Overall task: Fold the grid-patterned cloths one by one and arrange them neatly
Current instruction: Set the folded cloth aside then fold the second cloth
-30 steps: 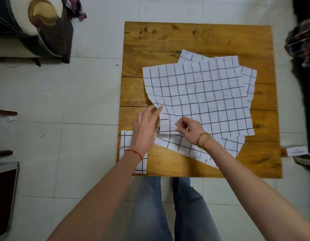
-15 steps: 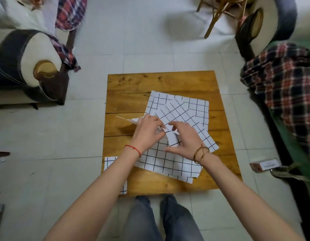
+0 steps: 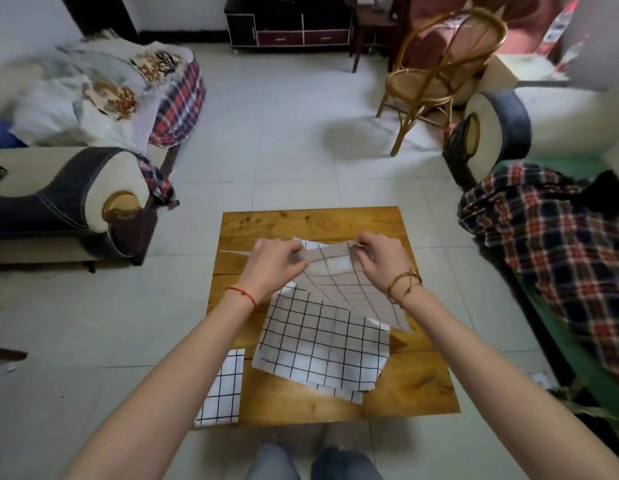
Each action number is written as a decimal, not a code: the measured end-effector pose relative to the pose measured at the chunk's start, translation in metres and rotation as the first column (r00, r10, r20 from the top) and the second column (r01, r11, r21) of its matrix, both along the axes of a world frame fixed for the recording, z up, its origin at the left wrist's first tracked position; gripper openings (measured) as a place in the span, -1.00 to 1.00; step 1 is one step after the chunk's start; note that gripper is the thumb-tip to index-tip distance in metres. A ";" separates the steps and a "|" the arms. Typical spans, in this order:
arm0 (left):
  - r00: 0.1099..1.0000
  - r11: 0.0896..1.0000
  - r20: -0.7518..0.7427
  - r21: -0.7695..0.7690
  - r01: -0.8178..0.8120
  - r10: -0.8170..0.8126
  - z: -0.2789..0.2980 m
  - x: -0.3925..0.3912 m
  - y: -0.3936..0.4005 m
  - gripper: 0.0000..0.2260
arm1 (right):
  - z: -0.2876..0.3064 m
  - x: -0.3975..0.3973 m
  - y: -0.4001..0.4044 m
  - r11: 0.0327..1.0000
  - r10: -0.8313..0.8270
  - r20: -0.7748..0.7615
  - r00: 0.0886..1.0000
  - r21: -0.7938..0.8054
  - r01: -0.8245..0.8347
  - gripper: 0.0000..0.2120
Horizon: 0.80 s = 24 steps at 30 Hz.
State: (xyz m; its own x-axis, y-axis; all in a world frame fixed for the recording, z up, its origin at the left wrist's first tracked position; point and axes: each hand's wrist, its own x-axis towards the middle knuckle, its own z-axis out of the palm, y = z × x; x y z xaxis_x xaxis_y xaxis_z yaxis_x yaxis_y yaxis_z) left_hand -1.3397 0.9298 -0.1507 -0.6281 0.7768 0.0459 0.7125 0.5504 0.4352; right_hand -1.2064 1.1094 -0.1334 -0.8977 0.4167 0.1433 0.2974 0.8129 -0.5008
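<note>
Overhead, both hands, left hand [image 3: 274, 263] and right hand [image 3: 382, 259], pinch a grid cloth [image 3: 339, 282] above the wooden table [image 3: 415, 382] on pale floor tiles [image 3: 284, 140].

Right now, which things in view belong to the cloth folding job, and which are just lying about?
Job:
lifted cloth, pinched by left hand and right hand
pile of grid cloths on wooden table
folded cloth at the table's near-left corner

Lying about:
rattan chair
plaid blanket
sofa arm

No writing, label, brand, number or sign can be read anywhere in the head view; the printed packaging far off in the top right corner is too blurred to make out.
</note>
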 end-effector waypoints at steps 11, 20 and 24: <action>0.998 0.984 -0.055 0.176 -0.033 0.043 0.068 0.008 -0.034 -0.84 | 0.067 0.034 0.047 0.986 -0.005 -0.072 0.997 -0.166 -0.007 -0.76; 0.995 0.993 0.088 0.114 0.038 -0.049 0.122 0.010 -0.057 -0.85 | 0.093 0.059 0.070 0.944 0.101 -0.038 0.994 -0.313 -0.108 -0.79; 0.978 0.991 0.192 0.116 0.062 -0.084 0.135 -0.001 -0.058 -0.83 | 0.095 0.053 0.081 0.907 0.116 0.024 0.993 -0.411 -0.096 -0.90</action>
